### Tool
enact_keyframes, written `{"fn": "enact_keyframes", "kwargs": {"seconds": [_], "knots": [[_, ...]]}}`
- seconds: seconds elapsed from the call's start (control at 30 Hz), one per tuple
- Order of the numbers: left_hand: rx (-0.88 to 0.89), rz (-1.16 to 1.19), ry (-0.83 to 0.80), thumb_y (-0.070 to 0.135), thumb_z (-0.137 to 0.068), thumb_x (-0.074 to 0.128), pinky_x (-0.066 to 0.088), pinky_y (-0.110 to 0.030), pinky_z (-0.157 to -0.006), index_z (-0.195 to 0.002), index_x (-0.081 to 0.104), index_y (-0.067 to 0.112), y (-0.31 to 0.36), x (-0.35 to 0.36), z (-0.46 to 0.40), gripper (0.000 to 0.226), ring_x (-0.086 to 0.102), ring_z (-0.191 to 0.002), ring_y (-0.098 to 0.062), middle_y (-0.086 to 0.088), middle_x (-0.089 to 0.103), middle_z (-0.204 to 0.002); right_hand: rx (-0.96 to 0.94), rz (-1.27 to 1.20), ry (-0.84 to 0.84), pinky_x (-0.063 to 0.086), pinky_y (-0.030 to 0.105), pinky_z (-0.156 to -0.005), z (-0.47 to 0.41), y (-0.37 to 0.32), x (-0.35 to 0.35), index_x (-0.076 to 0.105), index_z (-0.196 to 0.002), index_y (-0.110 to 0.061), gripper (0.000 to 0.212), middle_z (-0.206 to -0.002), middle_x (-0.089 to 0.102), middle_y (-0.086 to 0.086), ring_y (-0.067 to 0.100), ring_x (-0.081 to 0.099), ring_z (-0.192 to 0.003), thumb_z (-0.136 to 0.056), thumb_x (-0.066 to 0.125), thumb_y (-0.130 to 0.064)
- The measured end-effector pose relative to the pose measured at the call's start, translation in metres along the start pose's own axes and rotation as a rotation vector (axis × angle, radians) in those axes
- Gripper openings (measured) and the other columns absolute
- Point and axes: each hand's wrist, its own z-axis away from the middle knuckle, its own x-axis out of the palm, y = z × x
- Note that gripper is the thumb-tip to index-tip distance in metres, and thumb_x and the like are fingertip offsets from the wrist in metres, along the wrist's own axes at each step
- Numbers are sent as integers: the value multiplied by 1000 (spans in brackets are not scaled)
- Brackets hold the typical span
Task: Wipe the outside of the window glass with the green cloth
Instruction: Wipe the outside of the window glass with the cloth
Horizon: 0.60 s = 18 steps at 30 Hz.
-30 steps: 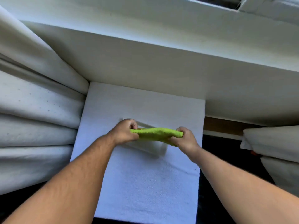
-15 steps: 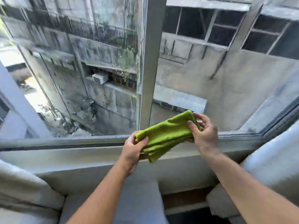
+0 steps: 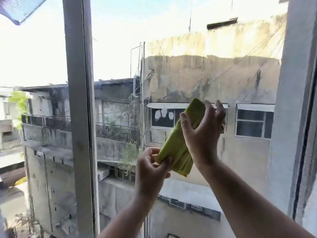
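Stained concrete building (image 3: pixel 197 79) opposite; railed balcony (image 3: pixel 116 132); pale sky (image 3: pixel 42 54).

The cloth (image 3: pixel 178 143) hangs between both hands before the window glass (image 3: pixel 197 74), right of the upright frame bar (image 3: pixel 79 117).

Folded green cloth (image 3: pixel 178 148) tilted upward before the window glass (image 3: pixel 197 74).

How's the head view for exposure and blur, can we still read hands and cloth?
Head view: sky blown out upper left, so both hands are backlit and dark; left hand and right hand still legible on the green cloth. Slight softness throughout; wide-angle bends the window frame.
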Motion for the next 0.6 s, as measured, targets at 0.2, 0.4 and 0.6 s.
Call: {"fn": "enact_keyframes", "kwargs": {"seconds": [0.2, 0.4, 0.6], "knots": [[741, -983, 15, 58, -83, 62, 57, -29, -54, -105, 59, 29, 40, -11, -10, 37, 71, -68, -14, 9, 74, -93, -81, 101, -33, -19, 38, -121, 25, 19, 11, 17, -152, 10, 85, -156, 1, 43, 64, -3, -143, -93, 65, -28], [1152, -1501, 190, 52, -102, 43, 34, -56, -116, -146, 53, 11, 119, -31, -118, 61, 46, -142, -37, -21, 47, -154, -203, 84, 5, 4, 47, -127, 23, 47, 9, 17, -151, 9, 79, -159, 10, 37, 54, 3, -148, -98, 57, -33], [1043, -1554, 213, 60, -103, 21, 11, -62, -125, -161, 26, 29, 114, -45, -155, 66, 18, -156, -34, -11, 19, -170, -159, 526, -16, 14, 51, -121, 21, 60, 9, 25, -157, -7, 72, -164, 25, 14, 34, 20, -153, -97, 34, -47]]}}
